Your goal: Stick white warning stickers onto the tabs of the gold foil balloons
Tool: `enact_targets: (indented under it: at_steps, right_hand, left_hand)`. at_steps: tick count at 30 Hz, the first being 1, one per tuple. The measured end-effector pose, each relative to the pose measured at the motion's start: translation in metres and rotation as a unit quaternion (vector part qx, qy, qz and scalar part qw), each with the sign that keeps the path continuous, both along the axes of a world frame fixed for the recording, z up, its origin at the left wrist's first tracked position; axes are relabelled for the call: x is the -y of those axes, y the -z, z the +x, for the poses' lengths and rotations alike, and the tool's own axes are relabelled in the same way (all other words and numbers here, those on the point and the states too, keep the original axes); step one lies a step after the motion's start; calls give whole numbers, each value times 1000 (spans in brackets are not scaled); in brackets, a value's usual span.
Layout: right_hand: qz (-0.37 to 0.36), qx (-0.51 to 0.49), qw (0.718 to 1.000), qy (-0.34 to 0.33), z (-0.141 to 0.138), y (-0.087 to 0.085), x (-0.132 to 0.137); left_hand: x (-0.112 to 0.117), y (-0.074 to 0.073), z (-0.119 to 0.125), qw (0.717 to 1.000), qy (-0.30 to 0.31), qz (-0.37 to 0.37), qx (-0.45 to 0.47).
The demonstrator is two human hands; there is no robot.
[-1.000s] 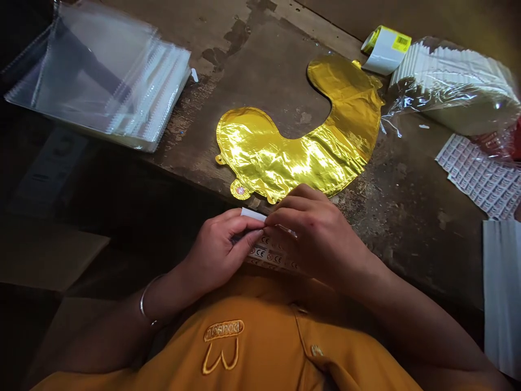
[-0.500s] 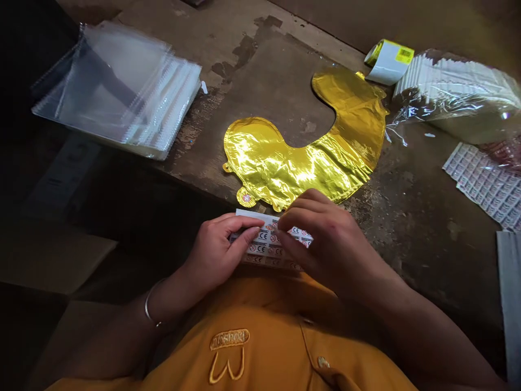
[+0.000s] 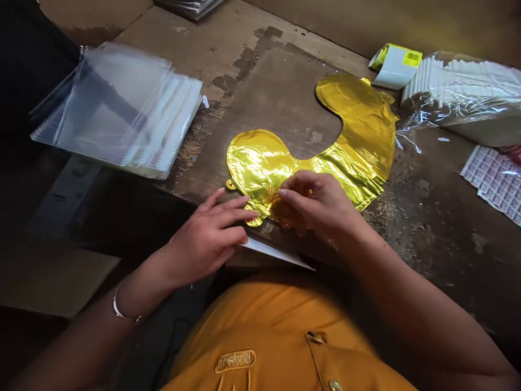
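A flat gold foil balloon (image 3: 358,138), curved like a C, lies on the worn table. My right hand (image 3: 319,201) is over its lower edge, thumb and forefinger pinched on a small clear sticker (image 3: 273,194) with dark print, against the foil. My left hand (image 3: 205,239) has its fingers stretched to the balloon's small round tab at the table edge. A white sticker sheet (image 3: 277,254) sticks out from under the left thumb, tilted and seen nearly edge-on; the left hand's grip on it is partly hidden.
Clear plastic sleeves (image 3: 122,108) are stacked at the left table edge. At the back right lie a curled yellow-and-white label roll (image 3: 396,68) and a clear bag of white sticks (image 3: 468,87). More printed sticker sheets (image 3: 494,182) lie at the right.
My right hand has moved from the sticker sheet up onto the balloon with a sticker. My left hand has shifted left, its fingers now extended, and the sheet has tilted and lowered.
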State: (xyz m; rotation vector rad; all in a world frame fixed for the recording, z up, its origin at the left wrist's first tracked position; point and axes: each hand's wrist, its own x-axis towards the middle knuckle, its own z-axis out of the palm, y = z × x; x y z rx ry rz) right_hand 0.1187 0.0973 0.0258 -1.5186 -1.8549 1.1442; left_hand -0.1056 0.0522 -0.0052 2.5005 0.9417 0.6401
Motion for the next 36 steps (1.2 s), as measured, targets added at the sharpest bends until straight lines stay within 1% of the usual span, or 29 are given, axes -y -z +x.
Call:
enact_targets:
  at_steps: [2,6,9,13,19,24,30,36]
  right_hand:
    - [1,12,1000,-27,-1,0,1]
    - [93,86,990,-56,-6,4,2]
    - [119,128,983,-63,-7,6,1]
    - [120,121,983,-63,-8,5,0]
    - [124,117,980,-100,-8,8,-3]
    - [114,127,979,-107,-8,9,-6]
    - [92,103,985,-102,-7,7,-6]
    - [96,129,977,-138,-10,3,-8]
  left_hand:
    - [0,4,0,999,14,23,-25]
    - [2,8,1,998,23,44,-47]
    - [4,9,1,997,23,55,-43]
    - [4,8,0,998,22,51,-41]
    - [2,8,1,998,21,41,-38]
    - [3,9,1,999,19,30,-33]
    - [3,9,0,999,21,19,-34]
    - [3,9,0,1000,20,8,-22]
